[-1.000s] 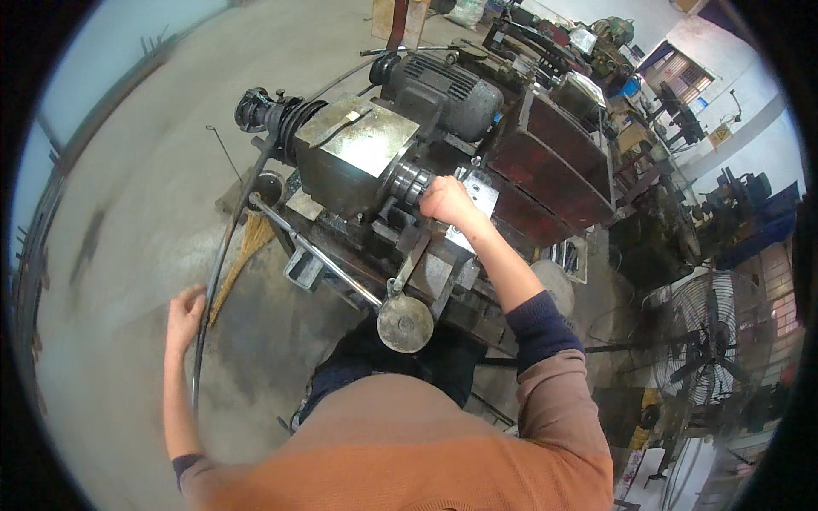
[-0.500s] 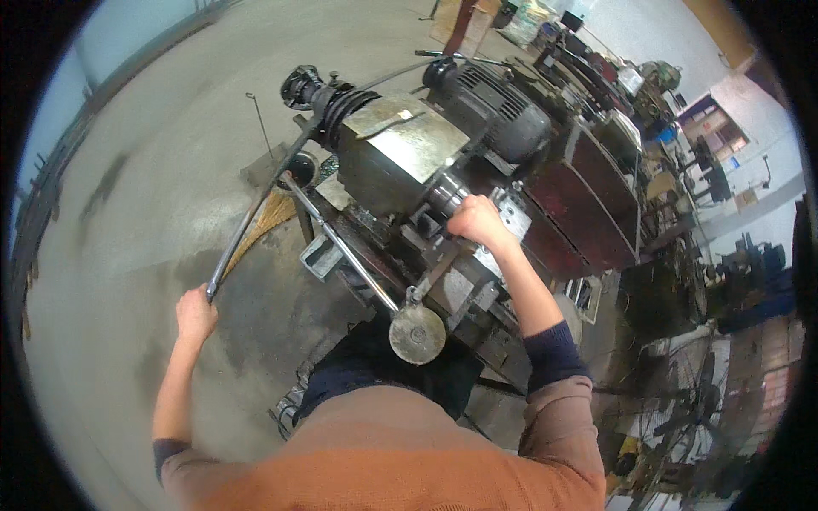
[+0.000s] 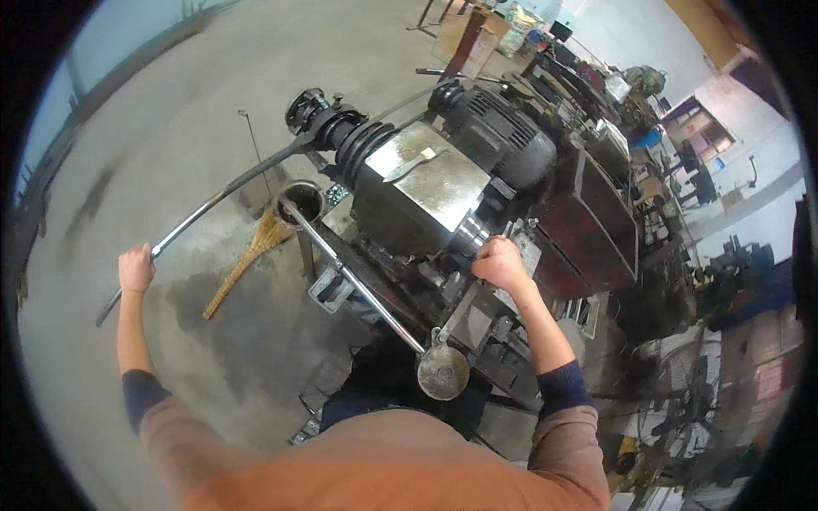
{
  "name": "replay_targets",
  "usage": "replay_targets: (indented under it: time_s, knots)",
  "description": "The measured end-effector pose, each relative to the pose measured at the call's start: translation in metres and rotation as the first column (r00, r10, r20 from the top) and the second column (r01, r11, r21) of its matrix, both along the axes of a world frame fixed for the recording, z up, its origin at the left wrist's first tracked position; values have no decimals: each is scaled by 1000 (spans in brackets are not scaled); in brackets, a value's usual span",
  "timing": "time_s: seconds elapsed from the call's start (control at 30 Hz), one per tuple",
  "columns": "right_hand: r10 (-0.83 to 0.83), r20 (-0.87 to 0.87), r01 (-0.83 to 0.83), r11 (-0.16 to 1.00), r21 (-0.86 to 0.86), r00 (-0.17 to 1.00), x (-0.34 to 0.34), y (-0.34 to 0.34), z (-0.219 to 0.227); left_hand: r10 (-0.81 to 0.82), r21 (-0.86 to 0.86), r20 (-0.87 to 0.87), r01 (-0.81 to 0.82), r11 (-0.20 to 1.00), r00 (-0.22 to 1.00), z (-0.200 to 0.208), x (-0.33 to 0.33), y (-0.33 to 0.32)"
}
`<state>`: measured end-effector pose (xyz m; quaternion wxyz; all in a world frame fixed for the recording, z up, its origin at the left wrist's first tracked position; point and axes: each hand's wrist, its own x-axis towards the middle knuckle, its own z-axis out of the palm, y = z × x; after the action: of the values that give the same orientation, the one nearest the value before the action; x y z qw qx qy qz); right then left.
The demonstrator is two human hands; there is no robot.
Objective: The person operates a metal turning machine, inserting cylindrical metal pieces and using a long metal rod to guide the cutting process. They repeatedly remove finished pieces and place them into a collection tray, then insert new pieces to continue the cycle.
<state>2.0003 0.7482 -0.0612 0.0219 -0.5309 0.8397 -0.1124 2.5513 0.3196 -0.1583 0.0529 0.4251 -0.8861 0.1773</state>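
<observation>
My left hand [image 3: 136, 268] is closed around a long metal bar [image 3: 200, 215] near its outer end, off to the left. The bar slopes up to the pulley end [image 3: 362, 145] of a dark, greasy lathe-like machine. My right hand [image 3: 501, 262] has its fingers closed at the front of the machine's shiny spindle [image 3: 469, 235]; whatever they pinch is hidden. Between my arms, a second steel lever [image 3: 354, 279] runs from a dark metal cup [image 3: 301, 201] to a round metal disc [image 3: 443, 371] close to my body.
A flat metal piece [image 3: 410, 165] lies on the headstock cover [image 3: 439, 183]. Behind stands an electric motor [image 3: 503, 140], beside a dark red cabinet [image 3: 584, 226]. A straw broom [image 3: 241, 266] lies on the stained floor at left. Cluttered benches line the right.
My left hand has swung outward to the left and slightly up with the bar, which shows beyond my fist. My right hand stays at the spindle. The whole view has shifted a little.
</observation>
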Motion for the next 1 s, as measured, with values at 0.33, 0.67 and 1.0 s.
replay_targets:
  time_s: [0.33, 0.67, 1.0]
  knots:
    - [-96, 22, 91, 985, 143, 995, 9, -8, 10, 564, 281, -194, -505, 816, 803, 24, -58, 63]
    - [-91, 134, 148, 843, -518, 987, 29, 151, 30, 254, 788, -373, 160, 595, 893, -61, -204, 160]
    - [-713, 448, 840, 493, -226, 539, 71, 408, -33, -575, 594, 376, 287, 751, 727, -145, -297, 164]
